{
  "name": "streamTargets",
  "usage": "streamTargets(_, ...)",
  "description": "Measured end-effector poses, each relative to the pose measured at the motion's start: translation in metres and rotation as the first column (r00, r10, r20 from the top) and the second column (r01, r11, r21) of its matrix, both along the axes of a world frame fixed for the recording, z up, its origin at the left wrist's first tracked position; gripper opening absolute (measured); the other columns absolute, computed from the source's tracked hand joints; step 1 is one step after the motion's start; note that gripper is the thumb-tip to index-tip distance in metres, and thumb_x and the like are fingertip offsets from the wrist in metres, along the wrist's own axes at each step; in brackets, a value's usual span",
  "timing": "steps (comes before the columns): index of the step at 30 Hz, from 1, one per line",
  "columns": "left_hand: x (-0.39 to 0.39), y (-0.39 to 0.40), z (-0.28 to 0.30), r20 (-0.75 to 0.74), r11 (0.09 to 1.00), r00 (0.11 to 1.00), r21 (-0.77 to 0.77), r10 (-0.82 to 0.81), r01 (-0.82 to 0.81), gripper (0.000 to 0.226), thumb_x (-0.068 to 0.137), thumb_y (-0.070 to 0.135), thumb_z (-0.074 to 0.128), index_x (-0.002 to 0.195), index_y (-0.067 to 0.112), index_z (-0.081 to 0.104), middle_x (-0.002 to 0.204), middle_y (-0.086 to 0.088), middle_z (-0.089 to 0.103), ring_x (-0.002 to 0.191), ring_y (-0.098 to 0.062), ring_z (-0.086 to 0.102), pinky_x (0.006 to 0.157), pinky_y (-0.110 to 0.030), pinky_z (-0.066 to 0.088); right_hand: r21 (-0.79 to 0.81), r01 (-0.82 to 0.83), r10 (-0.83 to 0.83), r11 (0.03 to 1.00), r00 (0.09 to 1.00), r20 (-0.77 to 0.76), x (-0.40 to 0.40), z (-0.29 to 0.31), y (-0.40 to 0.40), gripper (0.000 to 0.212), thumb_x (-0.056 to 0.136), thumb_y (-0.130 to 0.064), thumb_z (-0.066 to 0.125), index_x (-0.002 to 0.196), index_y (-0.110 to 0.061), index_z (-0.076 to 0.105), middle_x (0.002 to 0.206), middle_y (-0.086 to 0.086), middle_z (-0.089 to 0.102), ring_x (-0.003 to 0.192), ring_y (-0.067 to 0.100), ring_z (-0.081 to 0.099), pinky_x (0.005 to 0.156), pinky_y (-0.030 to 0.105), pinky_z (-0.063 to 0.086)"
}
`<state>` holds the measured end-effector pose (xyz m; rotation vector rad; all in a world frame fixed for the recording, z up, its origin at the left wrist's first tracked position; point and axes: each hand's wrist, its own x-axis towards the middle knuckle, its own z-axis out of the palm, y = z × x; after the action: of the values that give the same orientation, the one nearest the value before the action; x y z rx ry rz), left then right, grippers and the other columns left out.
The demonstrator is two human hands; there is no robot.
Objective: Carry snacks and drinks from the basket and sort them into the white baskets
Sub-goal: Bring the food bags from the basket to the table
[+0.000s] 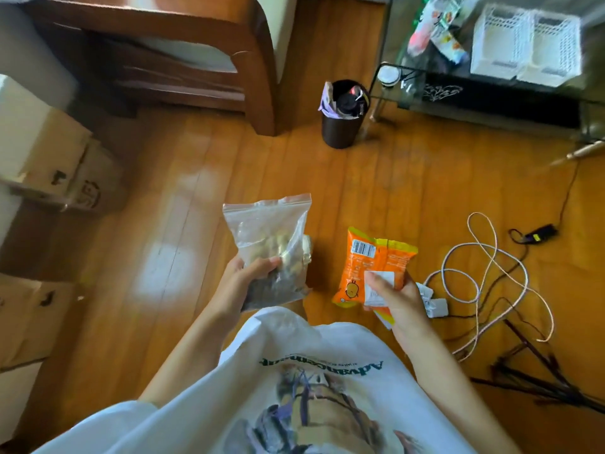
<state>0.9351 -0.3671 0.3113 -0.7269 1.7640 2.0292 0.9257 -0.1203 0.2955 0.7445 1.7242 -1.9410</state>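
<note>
Standing over a wooden floor (183,257), heading toward a glass table (491,90) at the upper right, well apart from both hands

Waiting on that table: two white baskets (527,44) side by side, looking bare inside as far as the blur allows, with a few colourful packets (438,27) lying just beside them rather than in them

Sitting near the table's corner: a dark bin (343,116); trailing across the floor on the right: a loop of cable (484,273)

Carrying two snacks in mid-air: a clear zip bag (268,237) of nuts, gripped low down by the left hand (244,283) with fingers curled round it, and an orange packet (370,267), pinched between thumb and curled fingers of the right hand (401,303)

Judging progress as early to middling: both snacks lifted and on the way, no source basket showing, sorting into the white baskets not yet done
</note>
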Motion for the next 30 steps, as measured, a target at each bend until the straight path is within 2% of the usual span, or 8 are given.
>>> streamTargets(3, -0.06, 0.005, -0.002, -0.024, 0.998, 0.998, 0.007, -0.058, 0.058, 0.025, 0.059, 0.035, 0.07, 0.064, 0.011, 0.068, 0.054, 0.0, 0.068, 0.047, -0.01, 0.064, 0.046, -0.015, 0.047, 0.02, 0.075, -0.075, 0.997, 0.997, -0.007, -0.047, -0.001, 0.005, 0.029, 0.069, -0.023, 0.072, 0.095, -0.026, 0.061, 0.083, -0.008, 0.072, 0.067, 0.008, 0.071, 0.045, 0.022, 0.052)
streamTargets(7, -0.149, 0.013, 0.007, -0.058, 0.99, 0.988, 0.017, -0.141, 0.142, 0.029, 0.059, 0.039, 0.07, 0.076, 0.016, 0.071, 0.069, -0.003, 0.072, 0.06, -0.016, 0.069, 0.054, -0.023, 0.052, 0.035, 0.159, -0.159, 0.987, 0.987, -0.011, -0.116, 0.008, 0.011, 0.022, 0.076, -0.019, 0.071, 0.094, -0.027, 0.061, 0.086, -0.007, 0.071, 0.074, 0.011, 0.069, 0.046, 0.022, 0.052)
streamTargets(11, -0.246, 0.026, 0.024, -0.107, 0.968, 0.963, 0.022, -0.248, 0.251, 0.026, 0.061, 0.036, 0.069, 0.083, 0.023, 0.072, 0.075, 0.002, 0.074, 0.066, -0.012, 0.07, 0.056, -0.02, 0.053, 0.045, 0.275, -0.274, 0.96, 0.962, -0.016, -0.18, 0.021, 0.024, 0.022, 0.073, -0.023, 0.072, 0.092, -0.029, 0.062, 0.087, -0.009, 0.071, 0.079, 0.011, 0.068, 0.049, 0.022, 0.052)
streamTargets(16, -0.339, 0.065, 0.033, -0.107, 0.907, 0.903, 0.02, -0.416, 0.42, 0.028, 0.065, 0.032, 0.069, 0.091, 0.024, 0.068, 0.08, 0.003, 0.074, 0.071, -0.012, 0.071, 0.059, -0.021, 0.054, 0.048, 0.419, -0.419, 0.907, 0.908, -0.018, -0.228, 0.027, 0.06, 0.015, 0.078, -0.021, 0.069, 0.09, -0.028, 0.061, 0.08, -0.016, 0.071, 0.071, 0.003, 0.068, 0.048, 0.015, 0.049)
streamTargets(19, -0.377, 0.101, 0.029, -0.095, 0.872, 0.871, 0.044, -0.482, 0.487, 0.021, 0.073, 0.024, 0.064, 0.093, 0.021, 0.067, 0.08, 0.001, 0.074, 0.072, -0.014, 0.071, 0.059, -0.021, 0.054, 0.053, 0.492, -0.493, 0.869, 0.87, 0.0, -0.25, 0.024, 0.088, 0.016, 0.079, -0.022, 0.067, 0.092, -0.028, 0.06, 0.092, -0.007, 0.067, 0.084, 0.013, 0.064, 0.061, 0.025, 0.047)
streamTargets(24, -0.43, 0.176, 0.016, -0.063, 0.846, 0.85, 0.079, -0.523, 0.527, 0.022, 0.074, 0.022, 0.063, 0.095, 0.016, 0.067, 0.083, -0.003, 0.074, 0.077, -0.019, 0.071, 0.062, -0.023, 0.054, 0.064, 0.549, -0.551, 0.834, 0.835, 0.018, -0.306, 0.007, 0.153, 0.019, 0.078, -0.025, 0.068, 0.093, -0.03, 0.058, 0.096, -0.001, 0.065, 0.087, 0.016, 0.061, 0.066, 0.028, 0.048)
streamTargets(27, -0.47, 0.225, 0.01, -0.042, 0.854, 0.858, 0.092, -0.511, 0.513, 0.025, 0.072, 0.022, 0.062, 0.096, 0.014, 0.066, 0.082, -0.003, 0.074, 0.076, -0.019, 0.071, 0.063, -0.024, 0.054, 0.07, 0.551, -0.553, 0.831, 0.833, 0.014, -0.353, 0.0, 0.204, 0.026, 0.07, -0.028, 0.071, 0.094, -0.029, 0.06, 0.092, -0.003, 0.068, 0.084, 0.015, 0.064, 0.055, 0.024, 0.051)
streamTargets(30, -0.514, 0.276, 0.014, -0.029, 0.881, 0.886, 0.092, -0.463, 0.464, 0.027, 0.07, 0.023, 0.062, 0.096, 0.016, 0.065, 0.083, -0.002, 0.074, 0.078, -0.02, 0.071, 0.07, -0.029, 0.055, 0.074, 0.534, -0.536, 0.842, 0.844, -0.005, -0.404, 0.002, 0.259, 0.022, 0.071, -0.024, 0.073, 0.09, -0.03, 0.064, 0.081, -0.008, 0.072, 0.073, 0.012, 0.069, 0.047, 0.022, 0.051)
